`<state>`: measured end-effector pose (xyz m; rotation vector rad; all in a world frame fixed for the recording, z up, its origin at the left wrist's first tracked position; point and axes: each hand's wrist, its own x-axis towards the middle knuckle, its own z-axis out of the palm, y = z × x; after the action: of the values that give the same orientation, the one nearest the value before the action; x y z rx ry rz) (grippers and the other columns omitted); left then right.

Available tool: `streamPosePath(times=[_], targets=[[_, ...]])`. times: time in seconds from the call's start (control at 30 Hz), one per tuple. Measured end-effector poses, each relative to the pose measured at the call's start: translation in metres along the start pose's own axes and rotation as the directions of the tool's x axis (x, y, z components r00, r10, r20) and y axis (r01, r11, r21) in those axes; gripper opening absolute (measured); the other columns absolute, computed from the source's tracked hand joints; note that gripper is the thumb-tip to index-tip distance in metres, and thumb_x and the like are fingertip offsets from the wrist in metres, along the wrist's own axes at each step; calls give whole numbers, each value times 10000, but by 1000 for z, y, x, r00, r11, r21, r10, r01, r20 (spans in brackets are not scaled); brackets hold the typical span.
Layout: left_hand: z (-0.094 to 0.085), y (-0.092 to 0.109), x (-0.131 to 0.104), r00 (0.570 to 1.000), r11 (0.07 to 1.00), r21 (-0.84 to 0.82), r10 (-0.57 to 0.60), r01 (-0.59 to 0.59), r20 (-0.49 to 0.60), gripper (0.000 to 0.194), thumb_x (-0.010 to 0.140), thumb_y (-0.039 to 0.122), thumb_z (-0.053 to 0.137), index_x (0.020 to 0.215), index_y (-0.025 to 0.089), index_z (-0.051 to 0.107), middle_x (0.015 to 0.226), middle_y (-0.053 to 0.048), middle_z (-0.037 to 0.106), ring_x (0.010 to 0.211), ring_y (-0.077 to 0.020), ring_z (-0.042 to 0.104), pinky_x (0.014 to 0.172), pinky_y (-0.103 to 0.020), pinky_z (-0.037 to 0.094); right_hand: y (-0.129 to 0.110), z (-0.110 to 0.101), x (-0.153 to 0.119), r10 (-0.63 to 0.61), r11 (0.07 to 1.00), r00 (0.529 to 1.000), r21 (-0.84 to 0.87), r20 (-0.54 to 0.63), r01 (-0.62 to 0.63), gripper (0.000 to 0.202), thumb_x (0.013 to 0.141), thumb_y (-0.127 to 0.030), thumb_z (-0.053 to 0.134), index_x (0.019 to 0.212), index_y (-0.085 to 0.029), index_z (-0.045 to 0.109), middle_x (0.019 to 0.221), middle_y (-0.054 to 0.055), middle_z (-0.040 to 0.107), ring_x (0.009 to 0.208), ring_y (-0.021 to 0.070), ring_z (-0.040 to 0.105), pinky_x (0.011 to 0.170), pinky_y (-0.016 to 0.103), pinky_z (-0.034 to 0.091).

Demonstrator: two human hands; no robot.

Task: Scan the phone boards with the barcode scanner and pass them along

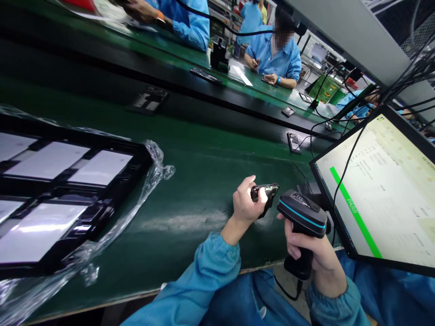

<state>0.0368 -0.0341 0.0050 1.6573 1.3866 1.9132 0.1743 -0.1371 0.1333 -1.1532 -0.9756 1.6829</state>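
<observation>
My left hand (246, 203) grips an opened phone body (268, 194) with bare inner parts showing, tilted above the green bench. In my right hand (306, 244) is a black barcode scanner (302, 215) with a blue stripe, fingers wrapped round its handle. The scanner's head is close beside the phone body and points toward it; I cannot tell whether its trigger is pressed. A cable hangs from the foot of the handle.
A monitor (377, 194) showing a green PASS bar stands at right. Left lies a black tray (102, 213) of white-faced panels in clear plastic wrap (136, 208). Several phone bodies (149, 99) lie on a dark belt (183, 97). Co-workers (273, 54) sit opposite. Cables hang near the monitor.
</observation>
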Motion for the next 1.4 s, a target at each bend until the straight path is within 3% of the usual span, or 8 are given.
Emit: streamPosePath(times=[0.13,0.3,0.53,1.0,1.1,1.27,1.33,1.4], targets=[[1,0,1,999,999,0,-42,42,-22,465,862,268,564,1279,140,402,828,-33,645,664,-141,670,614,-253,536,2,-4,-7,-17,1000,1000,-17,5,18,241,788,-243,776,971,-144,654,645,-35,544,422,68,454,444,226,365],[-1,2,8,992,991,-12,-130,130,-4,444,881,284,553,1274,147,397,977,-93,656,751,-161,693,648,-273,553,6,-4,-14,-57,998,998,-29,11,58,352,808,-235,764,1127,-144,648,645,-39,545,420,65,445,444,221,372],[-1,0,6,994,992,-66,-106,108,25,462,881,285,556,1284,144,378,905,-57,640,716,-149,676,633,-270,548,8,-6,-20,-95,995,995,-9,-1,95,329,805,-228,763,1108,-147,662,656,-39,554,413,57,448,437,210,395],[-2,7,10,964,971,-55,-221,231,146,479,897,279,509,1335,153,360,935,-78,653,772,-181,682,693,-308,537,18,-6,2,-57,998,998,27,2,57,311,742,-164,755,1041,-155,668,632,-45,575,387,59,453,412,204,388],[-1,-3,22,883,942,60,-331,331,332,536,927,306,460,1421,159,310,857,-66,661,769,-218,679,722,-339,517,8,-16,21,-16,999,1000,-52,-22,14,307,702,-139,742,1002,-137,676,594,-46,578,378,67,457,404,206,395],[7,-35,47,530,871,389,-491,300,692,642,910,296,435,1494,104,250,787,-104,678,728,-271,664,731,-372,487,-13,-49,77,258,948,966,-199,25,-248,286,620,-146,695,902,-115,659,502,-67,518,380,75,430,372,186,373],[11,-43,51,476,882,421,-469,211,744,652,905,302,426,1499,97,253,826,-126,689,767,-285,668,758,-381,483,-15,-61,98,359,914,931,-227,64,-337,281,602,-125,697,879,-101,654,485,-56,521,385,79,427,370,185,378],[12,-47,53,466,892,426,-443,148,766,652,902,306,416,1500,100,258,839,-128,693,798,-290,669,773,-383,482,-14,-69,111,409,895,908,-236,93,-379,274,603,-103,697,873,-91,654,473,-46,524,389,83,433,372,184,385]])
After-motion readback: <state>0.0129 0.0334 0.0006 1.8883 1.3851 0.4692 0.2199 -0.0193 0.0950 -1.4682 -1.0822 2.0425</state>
